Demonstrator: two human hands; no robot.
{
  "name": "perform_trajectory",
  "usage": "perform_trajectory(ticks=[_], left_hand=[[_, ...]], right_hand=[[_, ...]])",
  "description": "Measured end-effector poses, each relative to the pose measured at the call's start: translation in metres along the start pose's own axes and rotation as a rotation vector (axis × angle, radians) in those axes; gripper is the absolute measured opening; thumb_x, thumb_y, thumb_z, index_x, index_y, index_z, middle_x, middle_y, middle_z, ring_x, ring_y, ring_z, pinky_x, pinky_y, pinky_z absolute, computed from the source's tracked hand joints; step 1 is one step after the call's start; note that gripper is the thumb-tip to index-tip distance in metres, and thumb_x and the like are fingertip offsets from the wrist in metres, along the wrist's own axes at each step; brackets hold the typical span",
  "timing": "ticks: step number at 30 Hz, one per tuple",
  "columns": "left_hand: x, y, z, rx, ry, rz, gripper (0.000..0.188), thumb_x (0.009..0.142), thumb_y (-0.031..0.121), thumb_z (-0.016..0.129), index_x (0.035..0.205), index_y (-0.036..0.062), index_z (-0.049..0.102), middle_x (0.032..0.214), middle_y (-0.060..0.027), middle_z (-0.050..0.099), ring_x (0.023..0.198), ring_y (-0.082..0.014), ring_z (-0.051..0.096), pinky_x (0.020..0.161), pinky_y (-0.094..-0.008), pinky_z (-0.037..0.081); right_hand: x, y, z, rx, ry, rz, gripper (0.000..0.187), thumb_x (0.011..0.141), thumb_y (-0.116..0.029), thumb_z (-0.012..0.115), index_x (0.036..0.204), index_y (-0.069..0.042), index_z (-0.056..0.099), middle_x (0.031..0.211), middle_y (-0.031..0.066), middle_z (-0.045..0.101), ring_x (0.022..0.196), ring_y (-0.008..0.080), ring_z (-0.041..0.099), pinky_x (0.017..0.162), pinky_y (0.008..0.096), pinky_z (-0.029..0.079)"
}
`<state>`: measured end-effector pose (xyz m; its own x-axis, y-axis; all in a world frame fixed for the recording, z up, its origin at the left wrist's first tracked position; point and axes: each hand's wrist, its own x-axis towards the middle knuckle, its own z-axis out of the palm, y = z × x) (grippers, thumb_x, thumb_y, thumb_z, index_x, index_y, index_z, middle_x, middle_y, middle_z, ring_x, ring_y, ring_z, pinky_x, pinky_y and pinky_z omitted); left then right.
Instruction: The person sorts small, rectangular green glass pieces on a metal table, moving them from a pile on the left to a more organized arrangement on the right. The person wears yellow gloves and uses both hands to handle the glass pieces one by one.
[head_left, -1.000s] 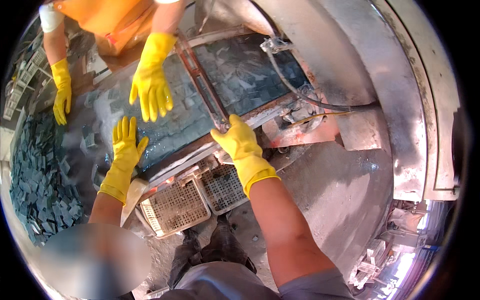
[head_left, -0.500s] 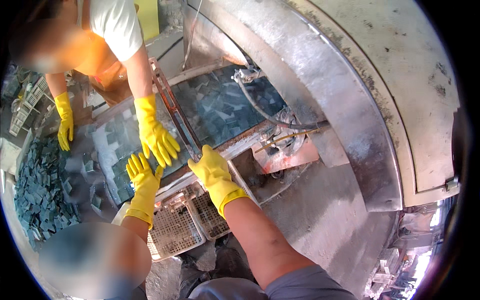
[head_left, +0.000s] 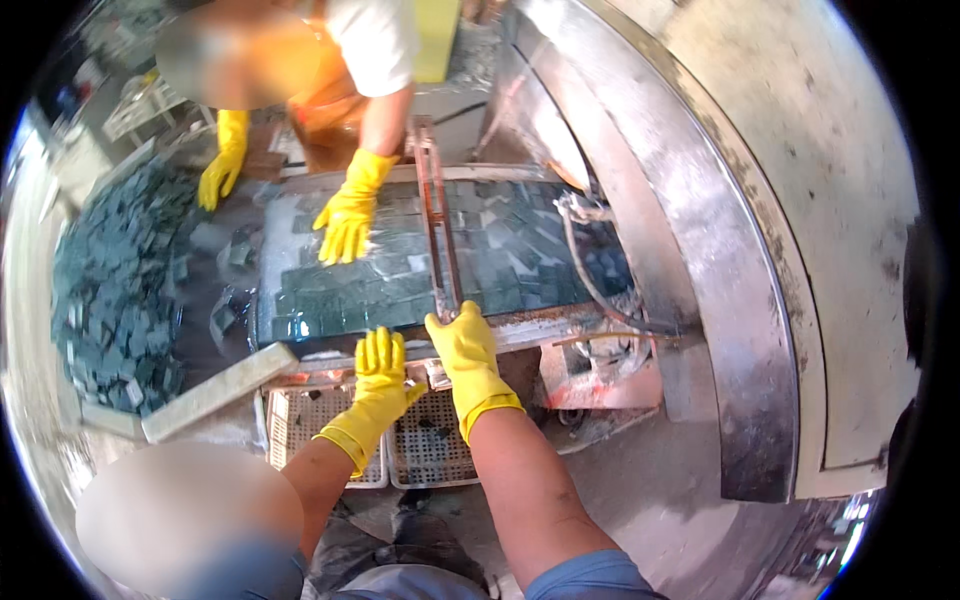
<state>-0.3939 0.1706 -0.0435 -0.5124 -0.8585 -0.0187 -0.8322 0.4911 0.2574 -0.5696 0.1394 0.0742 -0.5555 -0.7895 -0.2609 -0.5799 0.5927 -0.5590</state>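
My right hand [head_left: 465,352], in a yellow rubber glove, is closed round the near end of a long rusty metal bar frame [head_left: 434,210]. The frame lies across a wet belt-like bed of flat dark green tiles [head_left: 340,298], set side by side in rows. At the bed's near edge, my left hand [head_left: 380,385], gloved alike, is open and holds nothing, its fingers stretched forward and its thumb apart. A co-worker's yellow-gloved hand [head_left: 350,212] reaches over the tiles from the far side, left of the frame.
A heap of loose dark tiles [head_left: 118,290] lies at the left, beside a pale slab [head_left: 222,388]. Perforated plastic crates [head_left: 437,435] stand below the near edge. A hose [head_left: 580,265] and a large curved metal housing [head_left: 700,200] are on the right. The co-worker's other hand [head_left: 222,170] hangs far left.
My view has turned, shifting the scene rightward. My left hand has drawn back from the tiles toward the near edge. The co-worker's hand is farther from it. My right hand stays on the frame.
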Motion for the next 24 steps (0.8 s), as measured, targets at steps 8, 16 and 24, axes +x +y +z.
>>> perform_trajectory(ticks=[8,16,24], left_hand=[[-0.065,0.005,-0.012,-0.232,0.08,0.115,0.096,0.083,0.048,0.083,0.161,0.0073,0.046,0.162,-0.0303,0.044,0.151,-0.0508,0.039,0.128,-0.0594,0.027],[0.007,-0.085,-0.114,-0.185,0.304,0.252,0.08,0.076,0.033,0.086,0.143,-0.0013,0.058,0.148,-0.0292,0.056,0.139,-0.0475,0.053,0.12,-0.0565,0.04],[0.035,-0.068,-0.033,-0.131,-0.011,0.34,0.105,0.078,0.054,0.083,0.163,0.0071,0.043,0.17,-0.0261,0.036,0.159,-0.0454,0.032,0.133,-0.0585,0.017]], right_hand=[[-0.002,-0.003,0.0,0.03,0.049,-0.061,0.061,0.088,-0.054,0.079,0.118,-0.002,0.067,0.114,0.0246,0.076,0.11,0.0453,0.073,0.095,0.0517,0.056],[-0.004,0.012,0.03,-0.23,0.318,0.04,0.044,0.087,-0.037,0.078,0.114,-0.006,0.065,0.109,0.0211,0.076,0.105,0.0441,0.073,0.09,0.0544,0.058],[-0.006,0.002,0.028,-0.289,0.227,0.171,0.049,0.085,-0.04,0.08,0.119,-0.006,0.067,0.11,0.0222,0.077,0.105,0.0453,0.074,0.09,0.0548,0.059]])
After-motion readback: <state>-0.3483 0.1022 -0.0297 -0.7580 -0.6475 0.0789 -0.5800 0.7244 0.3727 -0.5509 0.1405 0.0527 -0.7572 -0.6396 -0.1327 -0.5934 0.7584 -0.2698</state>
